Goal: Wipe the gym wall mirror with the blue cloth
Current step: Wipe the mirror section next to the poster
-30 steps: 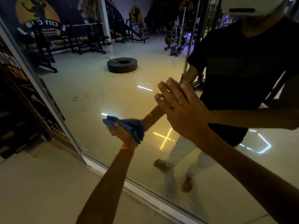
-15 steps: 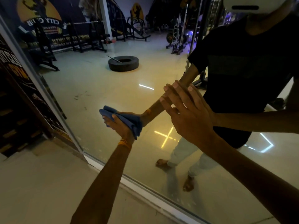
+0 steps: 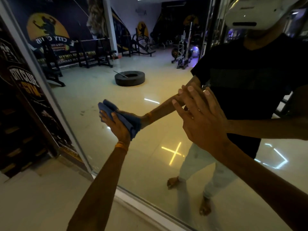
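Observation:
The wall mirror (image 3: 93,100) fills most of the view and reflects the gym and me. My left hand (image 3: 117,126) holds the bunched blue cloth (image 3: 129,121) against the glass at centre left, fingers laid over it, and the cloth folds round the thumb side. An orange band sits on that wrist. My right hand (image 3: 203,120) lies flat on the glass to the right, fingers straight and spread, holding nothing.
The mirror's pale frame (image 3: 150,212) runs along the floor and up the left side. A dark poster wall (image 3: 25,97) stands left of the frame. Pale floor tiles (image 3: 41,202) lie below. In the reflection I see a tyre (image 3: 130,78) and weight racks.
My left hand has slid the cloth up and slightly left across the glass. My right hand stays flat on the mirror and has shifted a little upward.

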